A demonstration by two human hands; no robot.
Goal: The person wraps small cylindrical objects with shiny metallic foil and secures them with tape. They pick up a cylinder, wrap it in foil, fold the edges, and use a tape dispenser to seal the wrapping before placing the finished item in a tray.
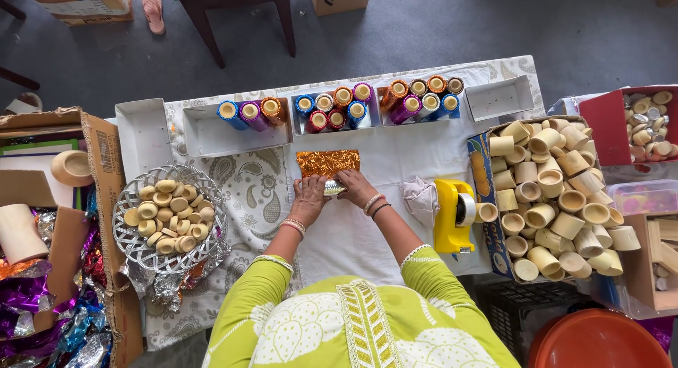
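**Both hands on a foil-wrapped piece at worktop centre**

Left to right:

- Far left: open brown cardboard box (pixel 106 163) with a printed label patch on its flap; crumpled purple, blue and silver foil scraps (pixel 42 304) beside and below it.
- White wire basket (pixel 123 230) on the worktop (pixel 339 241), filled with shallow tan round caps (pixel 168 214).
- Back row, three white open trays: first tray (pixel 212 135) holds three foil-wrapped tubes (blue, purple, orange); second tray (pixel 300 128) holds about eight in blue, red, orange, purple; third holds a cluster (pixel 420 96) in orange, purple, blue, dark.
- Centre: orange glitter foil sheet (pixel 327 161) lies flat. Left hand (pixel 308 198) and right hand (pixel 355 188) are both closed narrow on a small silver-wrapped piece (pixel 333 188) at the sheet's near edge, hands almost touching. Whether it's a tube or a cap – can't tell, fingers cover most of it.
- Right of hands: crumpled white cloth (pixel 421 198), then yellow tape dispenser (pixel 452 216).
- Small empty white tray (pixel 498 99) at back right.
- Blue-and-orange printed carton (pixel 484 191) packed with bare tan tubes (pixel 558 198).
- Far right: red box (pixel 609 124) of mixed caps.
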